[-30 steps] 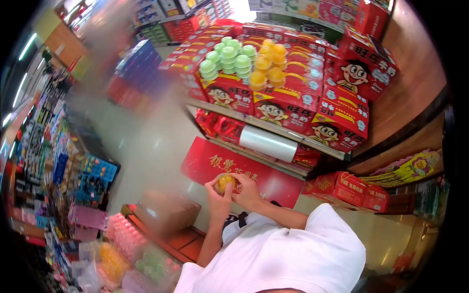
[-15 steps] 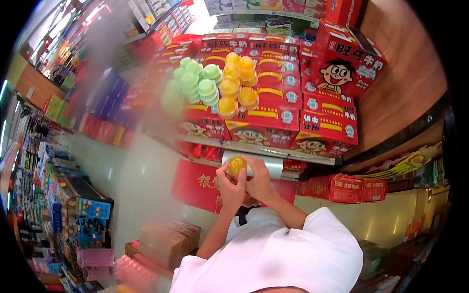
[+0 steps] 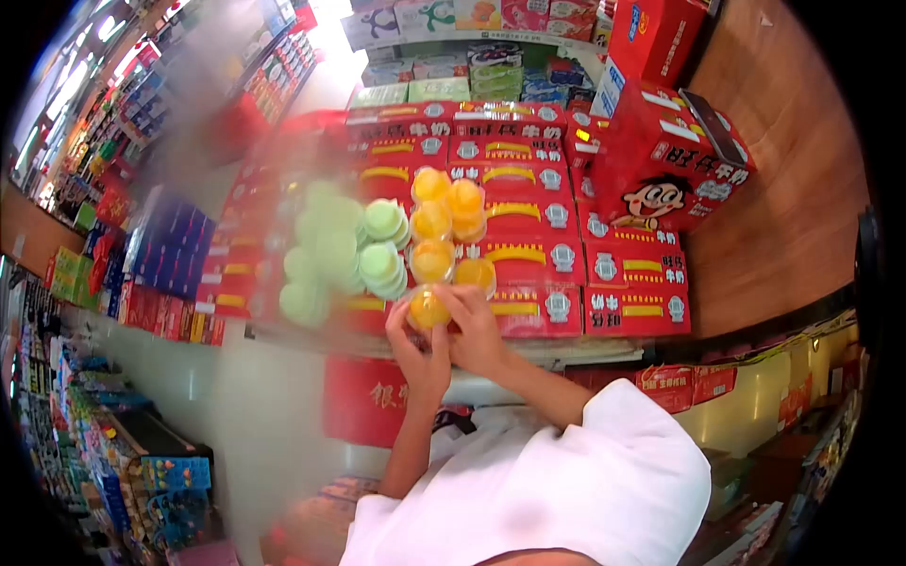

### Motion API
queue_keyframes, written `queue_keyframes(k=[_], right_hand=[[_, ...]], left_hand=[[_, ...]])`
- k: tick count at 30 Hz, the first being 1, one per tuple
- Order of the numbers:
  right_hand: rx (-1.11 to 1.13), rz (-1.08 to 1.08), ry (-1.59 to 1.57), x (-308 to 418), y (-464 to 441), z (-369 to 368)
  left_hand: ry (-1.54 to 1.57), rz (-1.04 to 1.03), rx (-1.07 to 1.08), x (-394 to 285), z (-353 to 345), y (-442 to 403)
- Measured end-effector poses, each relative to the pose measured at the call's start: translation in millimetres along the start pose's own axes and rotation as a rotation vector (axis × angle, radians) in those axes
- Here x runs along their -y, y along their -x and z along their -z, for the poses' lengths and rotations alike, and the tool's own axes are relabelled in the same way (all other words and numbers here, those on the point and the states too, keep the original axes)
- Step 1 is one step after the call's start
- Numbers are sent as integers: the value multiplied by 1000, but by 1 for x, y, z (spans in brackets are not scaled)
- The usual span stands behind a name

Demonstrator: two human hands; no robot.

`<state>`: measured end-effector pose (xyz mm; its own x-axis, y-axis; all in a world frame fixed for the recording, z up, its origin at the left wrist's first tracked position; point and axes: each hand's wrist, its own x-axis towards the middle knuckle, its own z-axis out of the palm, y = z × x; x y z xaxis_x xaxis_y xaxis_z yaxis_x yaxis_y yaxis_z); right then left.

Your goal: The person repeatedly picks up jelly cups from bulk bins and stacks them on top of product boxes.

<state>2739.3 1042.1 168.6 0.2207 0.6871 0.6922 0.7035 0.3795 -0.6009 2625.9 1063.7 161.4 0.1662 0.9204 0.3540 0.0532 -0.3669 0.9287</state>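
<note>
An orange dome-shaped ball (image 3: 429, 307) with a shiny, clear-looking surface is held between both my hands. My left hand (image 3: 421, 363) grips its left and lower side, while my right hand (image 3: 475, 330) has its fingers against the right side. Both hands are at the front edge of the red milk cartons (image 3: 517, 236). Just beyond them, orange domed pieces (image 3: 433, 259) stand on the cartons in a cluster. To their left are pale green domed pieces (image 3: 380, 267), some stacked; a blurred smear covers part of the green group.
A large red carton (image 3: 651, 189) stands at the right with a dark phone (image 3: 713, 127) on top. A curved wooden surface (image 3: 783, 189) lies beyond it. Shelves of packaged goods (image 3: 85, 453) line the left side, and a red mat (image 3: 363, 401) lies on the floor.
My hands have moved forward with the orange ball, from in front of the carton stack to its front edge, close to the orange pieces. The camera view has shifted too.
</note>
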Motion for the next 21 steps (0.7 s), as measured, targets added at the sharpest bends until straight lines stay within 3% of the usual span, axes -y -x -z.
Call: queue_keyframes(k=[8, 21], right_hand=[[101, -52, -32, 0, -7, 2], [138, -57, -71, -8, -3, 3]], left_hand=[[97, 159, 32, -3, -3, -6], [134, 177, 54, 5, -6, -6]])
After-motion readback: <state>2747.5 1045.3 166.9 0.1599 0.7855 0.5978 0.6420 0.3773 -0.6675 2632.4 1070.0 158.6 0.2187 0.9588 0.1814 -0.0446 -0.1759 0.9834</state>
